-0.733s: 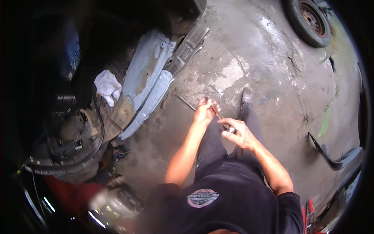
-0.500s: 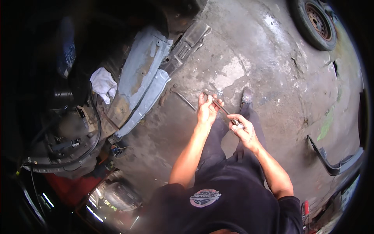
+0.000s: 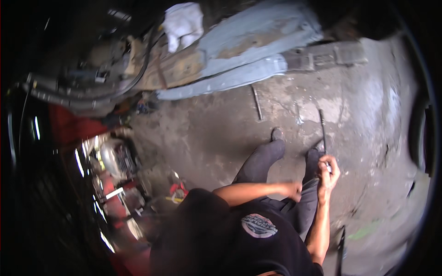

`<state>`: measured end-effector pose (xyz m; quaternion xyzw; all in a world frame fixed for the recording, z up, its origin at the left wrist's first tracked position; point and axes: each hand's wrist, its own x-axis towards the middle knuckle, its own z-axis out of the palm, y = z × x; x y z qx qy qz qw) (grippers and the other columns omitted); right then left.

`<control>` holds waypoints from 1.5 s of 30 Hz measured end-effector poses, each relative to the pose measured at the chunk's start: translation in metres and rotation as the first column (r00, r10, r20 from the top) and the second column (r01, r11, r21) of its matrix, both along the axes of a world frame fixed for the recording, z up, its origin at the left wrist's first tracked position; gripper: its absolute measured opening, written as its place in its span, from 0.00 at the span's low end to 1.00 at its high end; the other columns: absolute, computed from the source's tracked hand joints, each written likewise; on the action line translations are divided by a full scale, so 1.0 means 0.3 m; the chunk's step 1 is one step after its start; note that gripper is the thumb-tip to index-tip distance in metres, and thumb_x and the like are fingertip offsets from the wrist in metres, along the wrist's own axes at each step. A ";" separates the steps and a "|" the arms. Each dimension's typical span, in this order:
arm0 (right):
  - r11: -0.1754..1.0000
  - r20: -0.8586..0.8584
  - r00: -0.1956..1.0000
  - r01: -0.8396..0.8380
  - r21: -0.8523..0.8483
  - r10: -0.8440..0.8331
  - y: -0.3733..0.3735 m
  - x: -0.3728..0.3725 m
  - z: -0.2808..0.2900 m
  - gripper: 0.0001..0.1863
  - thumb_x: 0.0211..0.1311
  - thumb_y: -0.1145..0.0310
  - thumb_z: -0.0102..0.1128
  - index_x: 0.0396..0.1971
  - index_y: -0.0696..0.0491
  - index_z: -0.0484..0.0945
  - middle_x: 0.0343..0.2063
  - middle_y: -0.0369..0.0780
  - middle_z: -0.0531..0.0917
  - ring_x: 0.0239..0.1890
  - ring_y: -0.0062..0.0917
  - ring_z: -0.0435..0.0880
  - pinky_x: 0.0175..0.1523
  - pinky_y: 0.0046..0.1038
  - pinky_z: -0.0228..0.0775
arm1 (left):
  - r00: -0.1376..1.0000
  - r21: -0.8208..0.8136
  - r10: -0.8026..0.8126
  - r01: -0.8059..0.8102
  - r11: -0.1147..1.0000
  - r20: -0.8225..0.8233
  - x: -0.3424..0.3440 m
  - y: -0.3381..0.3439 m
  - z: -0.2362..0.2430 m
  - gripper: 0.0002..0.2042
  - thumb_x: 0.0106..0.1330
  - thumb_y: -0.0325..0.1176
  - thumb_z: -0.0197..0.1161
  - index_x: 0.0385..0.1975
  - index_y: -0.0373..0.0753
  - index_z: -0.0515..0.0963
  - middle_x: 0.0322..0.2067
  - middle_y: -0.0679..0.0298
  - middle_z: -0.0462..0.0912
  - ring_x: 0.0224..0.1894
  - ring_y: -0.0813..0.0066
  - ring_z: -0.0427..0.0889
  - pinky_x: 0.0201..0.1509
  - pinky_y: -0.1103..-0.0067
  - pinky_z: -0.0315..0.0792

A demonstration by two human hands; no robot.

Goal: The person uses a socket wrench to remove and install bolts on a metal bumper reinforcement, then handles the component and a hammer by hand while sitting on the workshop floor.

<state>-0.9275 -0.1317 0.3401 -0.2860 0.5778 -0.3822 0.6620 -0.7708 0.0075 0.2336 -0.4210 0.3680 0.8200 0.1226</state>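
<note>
While R hand (image 3: 328, 178) clenched a dark rod (image 3: 323, 133) by its lower end, right of ctr, the rest stuck out past the fingers (image 3: 328, 159) toward frame top. L hand (image 3: 292, 189), blurred, was by the trousers (image 3: 258, 163), lower ctr-right; couldn't tell if curled or loose.

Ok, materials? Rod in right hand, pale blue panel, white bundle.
Rod: probably steel, dark, slim and straight; blur leaves its finish open.
Panel: likely sheet metal, pale blue paint, brown patches suggesting rust.
Bundle: apparently cloth, matt white, draping softly.
</note>
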 end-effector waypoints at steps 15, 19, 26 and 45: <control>0.812 -0.133 0.880 -0.473 -0.341 0.456 -0.252 0.120 -0.055 0.07 0.54 0.71 0.58 0.26 0.60 0.76 0.21 0.40 0.81 0.25 0.25 0.80 0.33 0.28 0.70 | 0.915 -0.042 0.074 -0.098 0.994 -0.397 0.097 -0.024 -0.017 0.12 0.68 0.37 0.61 0.30 0.33 0.77 0.23 0.67 0.76 0.26 0.76 0.76 0.31 0.74 0.70; 0.720 -0.170 0.881 -0.461 -0.519 0.442 -0.356 0.205 -0.178 0.08 0.49 0.71 0.60 0.27 0.61 0.77 0.23 0.44 0.81 0.25 0.34 0.81 0.33 0.32 0.70 | 0.949 -0.559 0.315 -0.274 0.783 -0.024 0.322 -0.391 -0.302 0.10 0.69 0.35 0.59 0.40 0.34 0.77 0.32 0.60 0.82 0.36 0.76 0.80 0.40 0.74 0.75; 0.681 0.138 0.976 -0.015 -0.732 0.171 -0.357 0.319 -0.477 0.06 0.56 0.72 0.60 0.29 0.60 0.79 0.21 0.42 0.80 0.22 0.25 0.78 0.31 0.27 0.69 | 0.915 -0.896 0.384 -0.269 0.354 -0.123 0.519 -0.817 -0.317 0.11 0.74 0.30 0.58 0.49 0.32 0.76 0.38 0.61 0.82 0.42 0.77 0.82 0.48 0.79 0.76; 0.522 0.640 0.769 0.552 -0.650 -0.016 -0.316 0.562 -0.645 0.09 0.60 0.69 0.56 0.30 0.60 0.80 0.21 0.32 0.78 0.22 0.12 0.72 0.28 0.20 0.63 | 0.913 -0.941 0.294 -0.323 0.100 -0.282 0.596 -0.681 -0.412 0.18 0.74 0.34 0.60 0.58 0.30 0.74 0.53 0.60 0.81 0.55 0.72 0.78 0.60 0.77 0.71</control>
